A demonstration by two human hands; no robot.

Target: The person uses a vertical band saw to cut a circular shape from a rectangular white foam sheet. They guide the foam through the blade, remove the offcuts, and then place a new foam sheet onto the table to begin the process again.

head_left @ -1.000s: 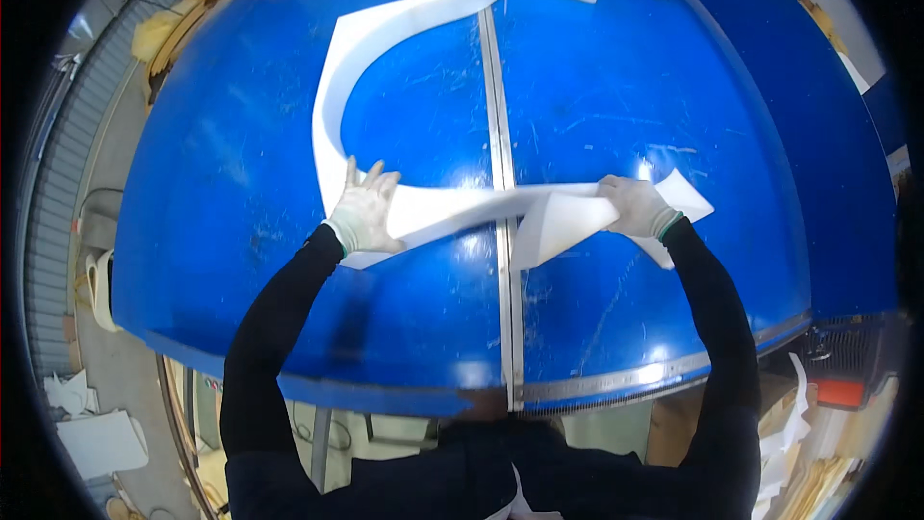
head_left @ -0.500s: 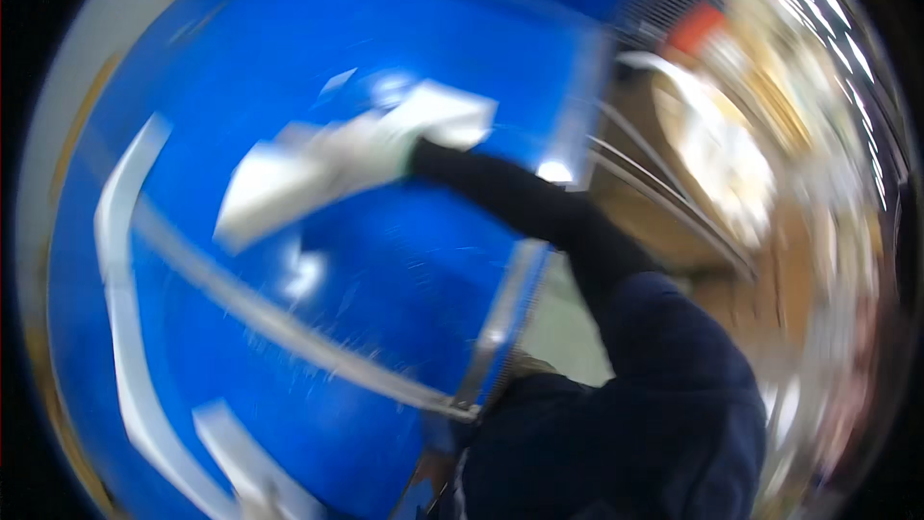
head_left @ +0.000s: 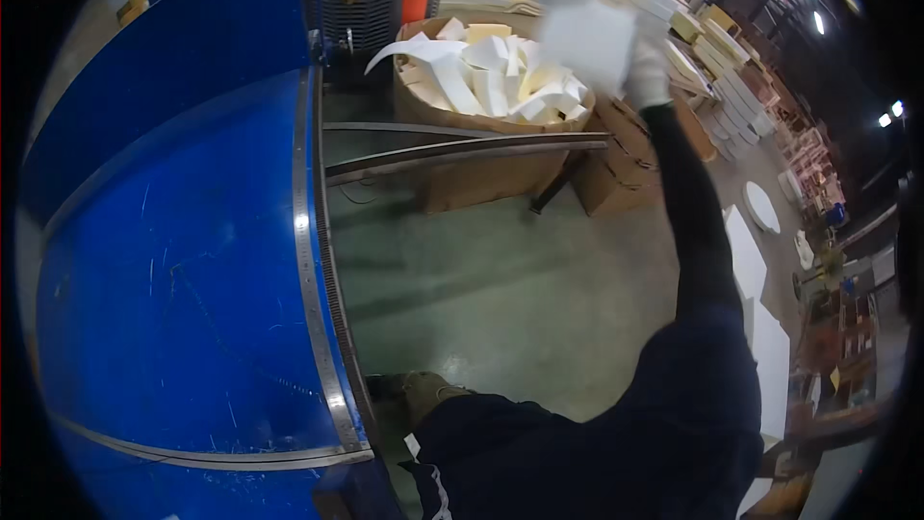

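Observation:
My right hand (head_left: 648,70), in a pale glove, reaches far out at the upper right with its arm stretched. Its fingers are closed on white foam pieces (head_left: 589,46), smeared by motion. They hang in front of the right rim of a large round cardboard bin (head_left: 462,122), which is filled with white and cream foam offcuts (head_left: 489,60). The left hand does not show.
To the left spreads a blue work table (head_left: 183,327) with a metal ruler edge (head_left: 306,231). A metal rail (head_left: 462,151) juts from it before the bin. Cardboard boxes (head_left: 621,159) stand beside the bin; stacked foam sheets (head_left: 645,2) lie behind. Foam blocks (head_left: 765,356) are at right.
My right hand has carried the white foam pieces from over the blue table rightward to the bin. The view has swung right, and the left hand has gone out of sight.

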